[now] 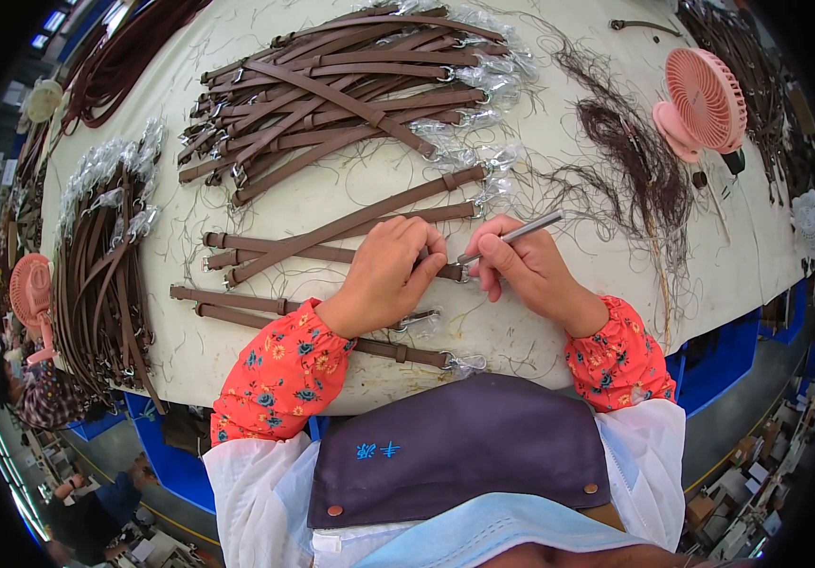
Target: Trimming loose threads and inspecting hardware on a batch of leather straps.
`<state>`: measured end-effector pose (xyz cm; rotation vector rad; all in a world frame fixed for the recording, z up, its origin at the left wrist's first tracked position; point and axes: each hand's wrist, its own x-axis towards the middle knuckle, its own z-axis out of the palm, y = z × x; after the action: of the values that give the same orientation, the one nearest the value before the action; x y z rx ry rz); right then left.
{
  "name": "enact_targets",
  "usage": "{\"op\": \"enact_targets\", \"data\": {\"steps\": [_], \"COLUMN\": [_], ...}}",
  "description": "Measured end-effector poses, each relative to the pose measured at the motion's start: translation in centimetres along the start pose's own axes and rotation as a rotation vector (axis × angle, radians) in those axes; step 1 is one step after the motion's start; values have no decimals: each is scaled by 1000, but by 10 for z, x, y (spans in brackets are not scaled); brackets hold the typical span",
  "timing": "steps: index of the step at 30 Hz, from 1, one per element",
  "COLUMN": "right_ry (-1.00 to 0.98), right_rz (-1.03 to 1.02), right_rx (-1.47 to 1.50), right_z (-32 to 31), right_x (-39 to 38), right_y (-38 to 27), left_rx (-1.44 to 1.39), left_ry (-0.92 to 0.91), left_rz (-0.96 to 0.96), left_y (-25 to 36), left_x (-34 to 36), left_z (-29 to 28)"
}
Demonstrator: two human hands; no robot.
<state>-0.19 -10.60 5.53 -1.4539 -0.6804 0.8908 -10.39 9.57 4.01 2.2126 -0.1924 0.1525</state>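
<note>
My left hand [395, 270], fingers curled, grips a brown strap [317, 253] near its right end, where a metal fitting shows. My right hand [521, 265] holds a slim silver tool [532, 227], apparently metal, slanting up to the right, with its lower end beside that fitting. More brown straps [398, 354] with buckles and plastic-wrapped clips lie around my hands. Loose thread ends are scattered on the pale table [417, 386] beneath them. What exactly my left fingertips pinch is partly hidden.
A large strap pile [331, 90] lies at the back, another [95, 275] at left. Pink fans [696, 95] stand right and left [33, 293]. A dark thread tangle [616, 151] lies at right. People [104, 506] and blue bins [710, 369] show beyond the table edges.
</note>
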Motion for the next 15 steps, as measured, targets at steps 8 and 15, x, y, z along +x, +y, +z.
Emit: {"op": "enact_targets", "data": {"steps": [8, 15], "right_ry": [0, 35], "right_rz": [6, -50], "right_rx": [15, 78], "right_z": [0, 0], "right_x": [1, 0], "right_y": [-1, 5], "left_rx": [-28, -108], "left_ry": [19, 513], "left_rz": [-3, -86], "left_y": [0, -7], "left_x": [-1, 4], "left_z": [-1, -17]}}
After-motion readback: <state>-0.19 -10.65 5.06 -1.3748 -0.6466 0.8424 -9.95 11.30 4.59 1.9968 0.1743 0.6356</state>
